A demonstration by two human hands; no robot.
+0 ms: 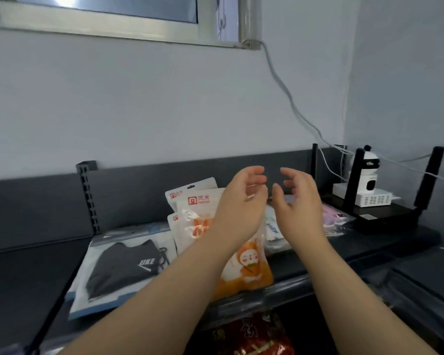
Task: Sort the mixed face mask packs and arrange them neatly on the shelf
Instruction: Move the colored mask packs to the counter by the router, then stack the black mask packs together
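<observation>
Orange-and-white mask packs [203, 221] stand stacked at the middle of the dark shelf [23, 278], beside a black mask pack [121, 267] lying flat to their left. Above them, left hand [239, 208] and right hand [300, 201] hover with fingers spread, holding nothing. A white camera [369, 175] sits far right.

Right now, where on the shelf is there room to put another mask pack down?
The bare stretch of dark shelf left of the black mask pack, out from the slotted upright, is free. The middle is crowded: orange cartoon packs overlap, and pale packs and a pink pack run to the router.
</observation>
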